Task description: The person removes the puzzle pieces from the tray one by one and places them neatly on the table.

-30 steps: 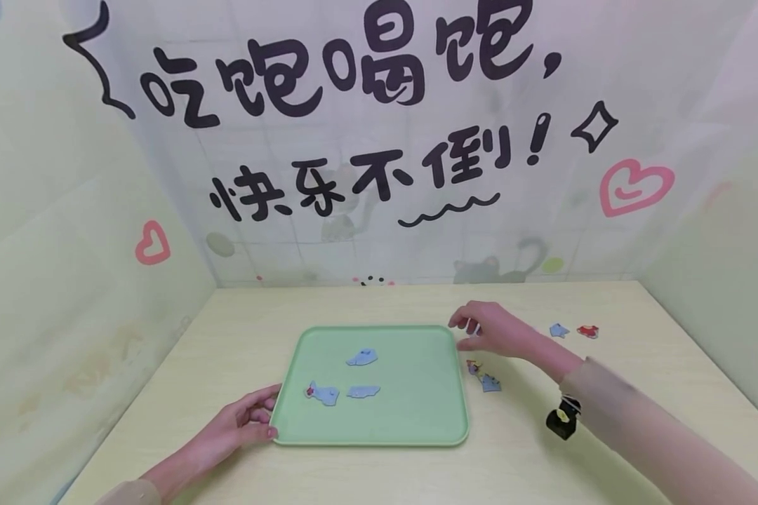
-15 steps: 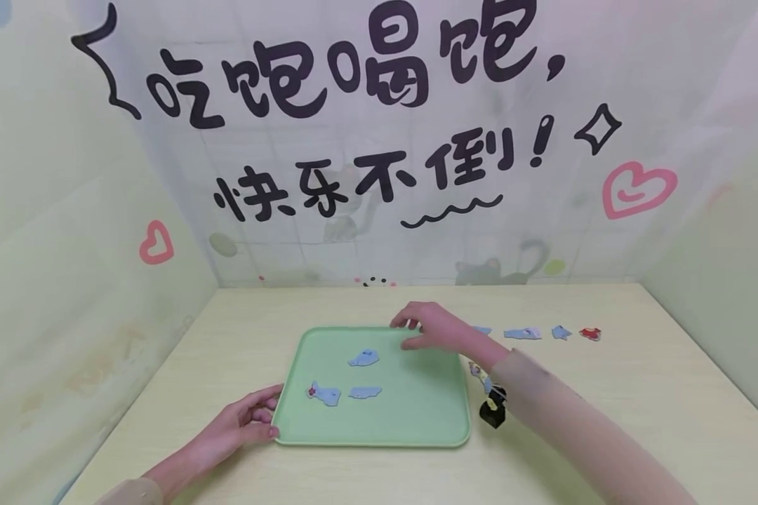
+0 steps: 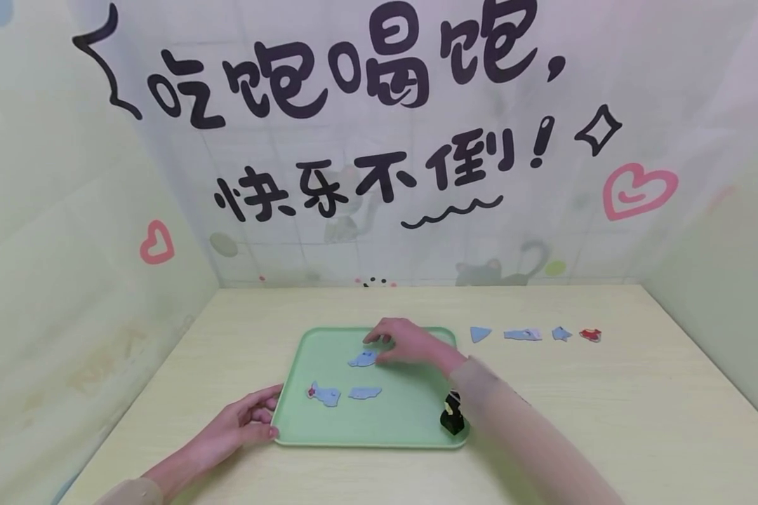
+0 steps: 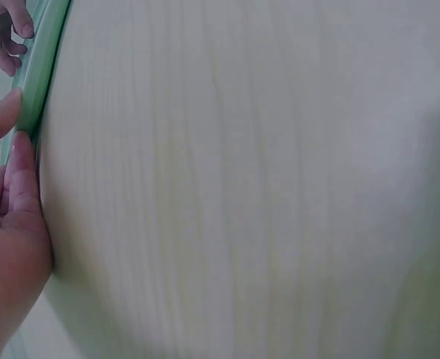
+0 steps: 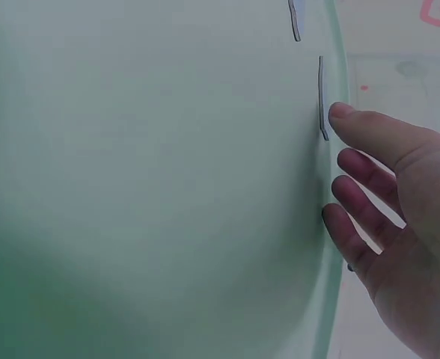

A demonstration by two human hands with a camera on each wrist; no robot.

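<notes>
On the light green tray point(image 3: 404, 424) lie three flat, irregular light-blue pieces, like puzzle pieces. The upper piece point(image 3: 360, 360) sits right by the thumb of my right hand point(image 3: 407, 341), which is held over the tray with loosely bent fingers. Below it are a piece with a red spot point(image 3: 326, 395) and a narrow piece point(image 3: 365, 393). My left hand point(image 3: 250, 416) holds the tray's left edge near the front corner. In the left wrist view, its thumb and a finger meet at the green rim point(image 4: 42, 67). Nothing shows between the right fingers point(image 5: 366, 176) in the right wrist view.
Behind and right of the tray, several more pieces lie in a row on the wooden table point(image 3: 606, 407): a blue triangle point(image 3: 479, 334), a long piece point(image 3: 521, 334), a small blue one point(image 3: 561, 334) and a red one point(image 3: 590, 335). A printed cloth backdrop point(image 3: 290, 259) encloses the table.
My right hand has moved left from beside the tray to the upper blue piece. Its sleeve now covers the pieces right of the tray. The left hand has stayed at the edge.
</notes>
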